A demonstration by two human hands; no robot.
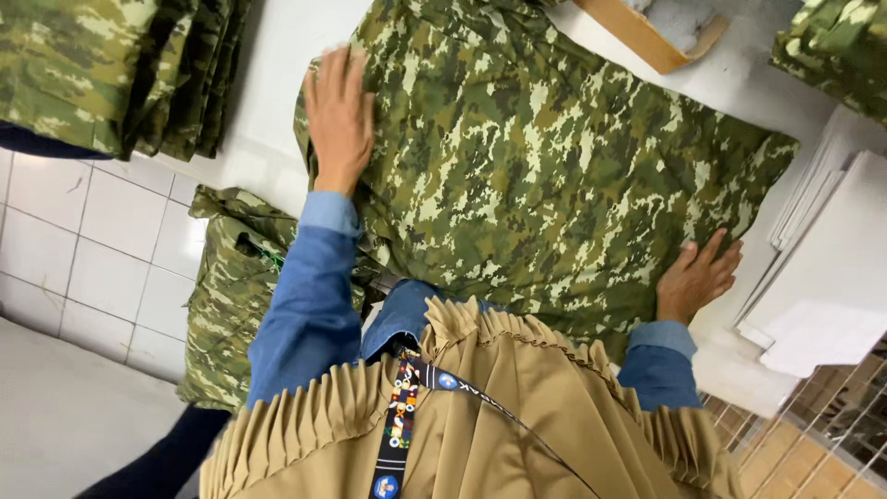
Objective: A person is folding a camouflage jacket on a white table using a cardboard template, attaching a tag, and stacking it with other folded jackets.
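camo stack far left | white sheets right | wooden box far | camo garment hung left of table

Open brown cardboard box at top edge of white table, holding sth white. Stack of flat white card sheets at right edge. No labels, signs, screens.

Looking steeply down from head height, close over the camouflage garment spread on the white table; frame tilting, tiled floor showing left of the garment, wire rack lower right.
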